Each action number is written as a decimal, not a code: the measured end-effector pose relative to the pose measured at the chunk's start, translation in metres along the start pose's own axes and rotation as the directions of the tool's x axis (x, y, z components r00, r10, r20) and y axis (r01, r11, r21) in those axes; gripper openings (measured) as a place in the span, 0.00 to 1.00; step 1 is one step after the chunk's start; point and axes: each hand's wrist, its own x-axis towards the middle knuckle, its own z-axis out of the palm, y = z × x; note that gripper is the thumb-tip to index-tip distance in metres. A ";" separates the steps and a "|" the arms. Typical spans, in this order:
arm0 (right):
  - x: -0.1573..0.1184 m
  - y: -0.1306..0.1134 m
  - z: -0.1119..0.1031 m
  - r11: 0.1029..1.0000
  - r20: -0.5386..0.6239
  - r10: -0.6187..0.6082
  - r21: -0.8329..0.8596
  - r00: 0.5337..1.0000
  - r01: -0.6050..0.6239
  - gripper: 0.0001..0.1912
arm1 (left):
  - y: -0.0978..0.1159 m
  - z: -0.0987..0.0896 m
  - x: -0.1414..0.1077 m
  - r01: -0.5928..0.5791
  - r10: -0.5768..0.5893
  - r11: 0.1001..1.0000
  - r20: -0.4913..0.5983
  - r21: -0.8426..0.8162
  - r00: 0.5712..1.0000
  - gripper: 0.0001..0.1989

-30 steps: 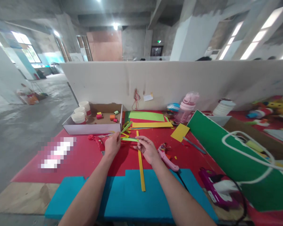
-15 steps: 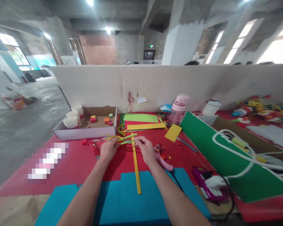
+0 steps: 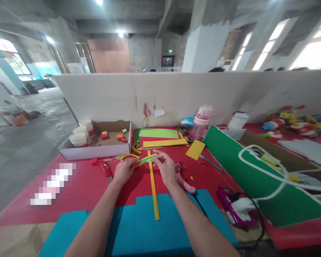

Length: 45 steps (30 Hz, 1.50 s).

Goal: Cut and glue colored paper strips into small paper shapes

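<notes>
My left hand (image 3: 125, 170) pinches the left end of light green paper strips (image 3: 147, 159). At their right end my right hand (image 3: 164, 166) has its thumb and fingers closed on the same strips. Beneath the green strips a long yellow strip (image 3: 153, 189) lies lengthwise, its near end over blue foam sheets (image 3: 155, 232). Yellow-handled scissors (image 3: 130, 156) rest just beyond my left hand. A pink glue gun (image 3: 186, 185) lies right of my right wrist.
A white box (image 3: 96, 152) with paper cups and small paper rolls stands at the back left. Right of me are a green-sided box (image 3: 246, 185) and a purple power strip (image 3: 237, 210). A pink bottle (image 3: 202, 123) and coloured paper (image 3: 159, 133) are at the back.
The green strips have come closer together between my hands, and my right fingers have shifted along them. The whole view has moved slightly.
</notes>
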 end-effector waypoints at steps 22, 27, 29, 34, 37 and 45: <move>0.002 0.002 0.001 0.987 -0.089 0.022 0.162 0.996 -0.008 0.13 | 0.013 -0.008 -0.003 -0.024 0.067 0.937 0.112 -0.348 0.991 0.15; 0.004 -0.001 0.000 0.988 -0.100 0.023 0.156 0.995 -0.008 0.15 | 0.009 -0.012 -0.002 -0.093 0.187 0.859 0.139 -0.503 0.972 0.13; 0.004 -0.002 -0.001 0.988 -0.100 0.026 0.152 0.995 -0.011 0.17 | 0.008 -0.015 -0.001 -0.091 0.196 0.841 0.143 -0.533 0.970 0.12; 0.000 -0.004 0.001 1.000 -0.054 0.010 0.021 0.998 -0.009 0.17 | 0.014 -0.018 0.002 -0.162 0.199 0.839 0.015 -0.520 0.980 0.14; -0.005 -0.006 0.005 1.000 -0.001 0.016 -0.026 1.000 -0.016 0.15 | 0.021 -0.013 0.002 -0.193 0.220 0.848 -0.003 -0.493 0.976 0.14; -0.006 -0.002 0.008 0.999 0.007 0.017 -0.029 1.000 -0.017 0.13 | 0.025 -0.002 0.000 -0.177 0.208 0.824 -0.004 -0.538 0.978 0.12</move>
